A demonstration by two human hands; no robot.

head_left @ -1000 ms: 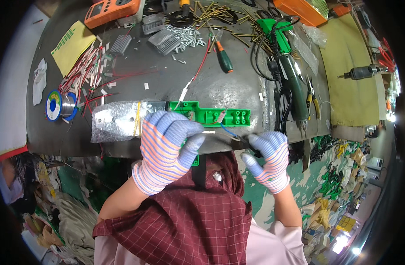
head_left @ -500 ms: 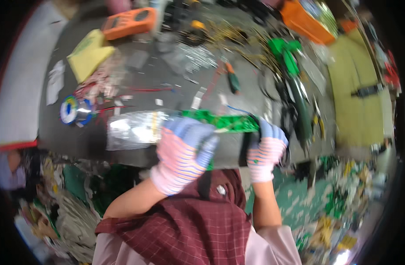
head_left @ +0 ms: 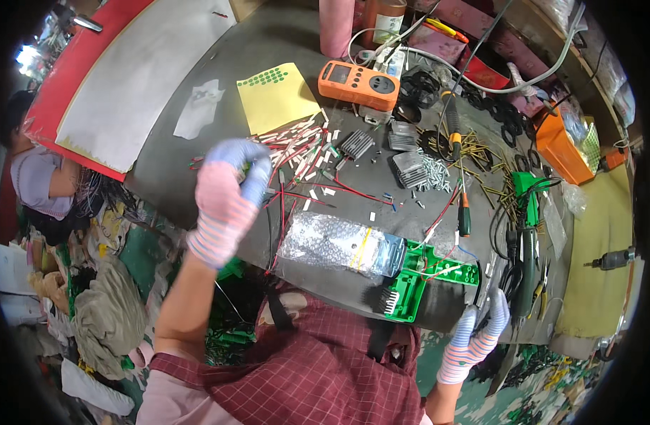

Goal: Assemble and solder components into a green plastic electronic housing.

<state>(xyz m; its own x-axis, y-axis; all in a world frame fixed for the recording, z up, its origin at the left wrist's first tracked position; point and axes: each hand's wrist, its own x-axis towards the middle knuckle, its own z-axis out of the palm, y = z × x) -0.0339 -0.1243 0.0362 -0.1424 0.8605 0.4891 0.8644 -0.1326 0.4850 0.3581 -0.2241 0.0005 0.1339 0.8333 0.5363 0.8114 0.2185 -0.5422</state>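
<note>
Through my head camera, I have the bright green plastic housing (head_left: 410,292) at the near edge of the dark grey workbench (head_left: 438,304), right of centre: a squarish open box joined to a long, ribbed tray reaching right. A white comb-like piece (head_left: 391,302) sits along the box's left side, and thin red and white wires cross the tray. Against its left end lies the clear bubble-wrapped block (head_left: 321,244), circled by a yellow band (head_left: 362,248). My left hand (head_left: 226,202), in a striped blue-and-pink knit glove, is raised beside the heap of red wires with white sleeves (head_left: 304,149); its fingers curl toward the thumb, covering whatever is between them, so I cannot tell its hold. My right hand (head_left: 474,336), gloved alike, is just off the tray's right end, thumb and forefinger parted; something dark shows between them, too indistinct to name or call gripped. Bubble wrap blurs the block's contents.
</note>
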